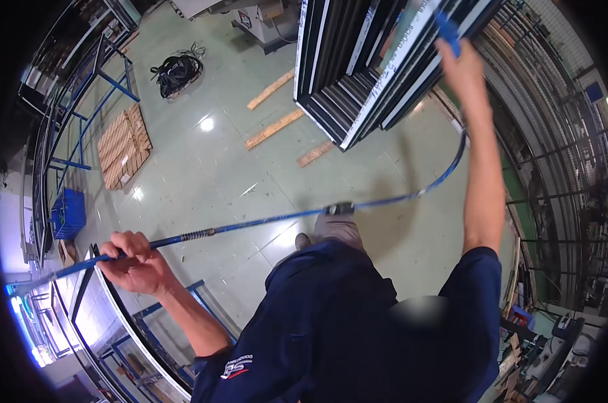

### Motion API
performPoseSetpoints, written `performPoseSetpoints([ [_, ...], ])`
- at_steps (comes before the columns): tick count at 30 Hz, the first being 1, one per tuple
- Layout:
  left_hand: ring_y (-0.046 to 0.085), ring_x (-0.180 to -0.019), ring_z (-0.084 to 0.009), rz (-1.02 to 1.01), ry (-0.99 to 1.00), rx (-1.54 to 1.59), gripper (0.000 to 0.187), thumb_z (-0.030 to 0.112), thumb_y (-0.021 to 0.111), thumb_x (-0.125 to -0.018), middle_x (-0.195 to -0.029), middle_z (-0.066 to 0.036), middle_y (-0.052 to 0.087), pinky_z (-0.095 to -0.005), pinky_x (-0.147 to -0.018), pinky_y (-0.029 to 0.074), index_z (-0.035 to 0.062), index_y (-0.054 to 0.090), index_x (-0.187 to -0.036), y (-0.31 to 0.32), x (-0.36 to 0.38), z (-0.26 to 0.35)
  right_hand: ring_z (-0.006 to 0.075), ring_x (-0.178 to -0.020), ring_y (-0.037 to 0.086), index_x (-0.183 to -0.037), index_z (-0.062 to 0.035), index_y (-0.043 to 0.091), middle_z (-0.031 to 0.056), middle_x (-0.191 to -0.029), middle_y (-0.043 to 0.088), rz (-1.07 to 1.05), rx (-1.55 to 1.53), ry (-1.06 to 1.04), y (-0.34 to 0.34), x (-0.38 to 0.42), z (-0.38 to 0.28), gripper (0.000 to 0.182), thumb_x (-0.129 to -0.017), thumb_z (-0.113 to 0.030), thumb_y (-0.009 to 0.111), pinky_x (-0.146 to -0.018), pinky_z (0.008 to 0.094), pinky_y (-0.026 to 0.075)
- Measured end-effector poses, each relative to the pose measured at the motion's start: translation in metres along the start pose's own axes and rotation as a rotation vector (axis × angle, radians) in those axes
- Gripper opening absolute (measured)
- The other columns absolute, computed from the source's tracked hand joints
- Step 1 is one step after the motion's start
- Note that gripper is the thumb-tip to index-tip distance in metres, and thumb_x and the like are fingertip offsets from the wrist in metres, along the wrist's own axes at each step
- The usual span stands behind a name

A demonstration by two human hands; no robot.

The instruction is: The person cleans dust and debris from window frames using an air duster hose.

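My left hand (134,263) is closed around a blue hose (263,220) at the left, with the fingers curled over it. From there the hose runs across in front of my body, past a spring sleeve and a dark coupling (339,209), then curves up to my right forearm. My right hand (462,72) is raised at the upper right and gripping a blue hand tool (447,31), whose tip is blurred. Right beside that hand stands a stack of dark frames (378,87) with white edge strips carrying handwriting.
Wooden strips (274,129) lie on the floor near the frames. Farther left are a slatted wooden panel (124,146), a black cable coil (176,72), a blue crate (69,213) and a blue metal rack (92,101). Long profiles (552,114) fill a rack on the right.
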State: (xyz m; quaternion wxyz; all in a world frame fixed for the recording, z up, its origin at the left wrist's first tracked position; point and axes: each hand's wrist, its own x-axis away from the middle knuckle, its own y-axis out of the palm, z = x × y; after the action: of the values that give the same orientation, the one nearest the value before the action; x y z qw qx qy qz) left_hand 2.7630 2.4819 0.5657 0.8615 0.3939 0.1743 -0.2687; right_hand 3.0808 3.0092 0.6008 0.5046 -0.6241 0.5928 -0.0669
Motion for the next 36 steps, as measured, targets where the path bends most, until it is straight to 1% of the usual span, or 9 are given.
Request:
performPoseSetpoints([
  [7,0.03,-0.053,-0.0112,0.141,0.075,-0.223,0.036,0.04,0.047,-0.103,-0.071,-0.005,0.04,-0.0244,-0.045,0.026,0.0091,0.043,-0.085,-0.032,-0.08,-0.058,0.0452,-0.109,0.061,-0.122,0.0006,0.059,0.0295,-0.112,0.065,-0.544,0.012,0.377,0.298,0.014,0.081,0.053,-0.09,-0.042,0.061,-0.095,0.0485,0.048],
  [11,0.033,-0.053,-0.0125,0.29,0.1,-0.452,0.039,0.043,0.052,-0.099,-0.073,-0.006,0.044,-0.0245,-0.047,0.027,0.0071,0.047,-0.087,-0.063,-0.138,-0.083,0.0466,-0.108,0.06,-0.118,0.0003,0.063,0.0306,-0.11,0.065,-0.705,0.014,0.374,0.456,-0.022,0.12,0.053,-0.09,-0.045,0.061,-0.094,0.0494,0.048],
  [15,0.033,-0.055,-0.0139,0.411,0.061,-0.507,0.042,0.044,0.064,-0.092,-0.074,-0.007,0.042,-0.0257,-0.049,0.026,0.0055,0.048,-0.087,-0.082,-0.199,-0.112,0.0453,-0.11,0.059,-0.11,-0.0025,0.063,0.0297,-0.111,0.064,-0.757,-0.083,0.333,0.533,-0.112,0.086,0.047,-0.09,-0.045,0.061,-0.094,0.0508,0.047],
  [17,0.031,-0.056,-0.0139,0.407,0.058,-0.487,0.043,0.044,0.066,-0.091,-0.075,-0.006,0.041,-0.0263,-0.05,0.024,0.0058,0.047,-0.086,-0.077,-0.223,-0.138,0.0406,-0.091,0.068,-0.1,-0.0003,0.066,0.0263,-0.093,0.069,-0.752,0.047,0.249,0.568,-0.139,0.089,0.045,-0.091,-0.044,0.06,-0.081,0.0485,0.053],
  [22,0.03,-0.056,-0.0143,0.554,0.041,-0.53,0.042,0.043,0.066,-0.091,-0.075,-0.006,0.038,-0.0269,-0.05,0.025,0.0051,0.049,-0.083,-0.061,-0.269,-0.212,0.0248,-0.047,0.064,-0.07,-0.0006,0.065,0.0125,-0.056,0.063,-1.273,0.257,0.4,0.607,-0.156,0.153,0.041,-0.089,-0.036,0.06,-0.05,0.0399,0.051],
  [24,0.031,-0.056,-0.0144,0.523,-0.006,-0.491,0.042,0.043,0.064,-0.092,-0.075,-0.006,0.039,-0.0267,-0.05,0.025,0.0046,0.05,-0.083,-0.076,-0.281,-0.23,0.0254,-0.047,0.064,-0.068,-0.0011,0.064,0.013,-0.056,0.063,-1.359,0.331,0.53,0.607,-0.133,0.187,0.039,-0.089,-0.034,0.063,-0.049,0.0403,0.05],
  [27,0.033,-0.056,-0.0144,0.468,-0.02,-0.439,0.041,0.042,0.063,-0.093,-0.075,-0.006,0.04,-0.0264,-0.049,0.026,0.0037,0.053,-0.084,-0.1,-0.308,-0.267,0.024,-0.046,0.062,-0.068,0.0004,0.063,0.0121,-0.055,0.061,-1.252,0.324,0.77,0.589,-0.103,0.22,0.043,-0.093,-0.034,0.064,-0.046,0.0402,0.048],
  [33,0.031,-0.057,-0.0133,0.403,-0.126,-0.418,0.045,0.048,0.059,-0.094,-0.078,-0.006,0.04,-0.0262,-0.051,0.025,0.0045,0.058,-0.085,-0.13,-0.375,-0.337,0.0276,-0.051,0.067,-0.074,0.0018,0.067,0.0156,-0.061,0.065,-0.502,0.337,0.994,0.57,-0.157,0.302,0.048,-0.093,-0.043,0.063,-0.046,0.0381,0.05],
  [36,0.031,-0.058,-0.0137,0.408,-0.125,-0.424,0.045,0.048,0.055,-0.096,-0.08,-0.006,0.039,-0.0258,-0.053,0.025,0.0052,0.055,-0.083,-0.118,-0.396,-0.372,0.023,-0.047,0.063,-0.082,-0.0008,0.066,0.0156,-0.068,0.067,-0.565,0.119,1.196,0.559,-0.207,0.281,0.044,-0.093,-0.043,0.063,-0.043,0.0371,0.047],
])
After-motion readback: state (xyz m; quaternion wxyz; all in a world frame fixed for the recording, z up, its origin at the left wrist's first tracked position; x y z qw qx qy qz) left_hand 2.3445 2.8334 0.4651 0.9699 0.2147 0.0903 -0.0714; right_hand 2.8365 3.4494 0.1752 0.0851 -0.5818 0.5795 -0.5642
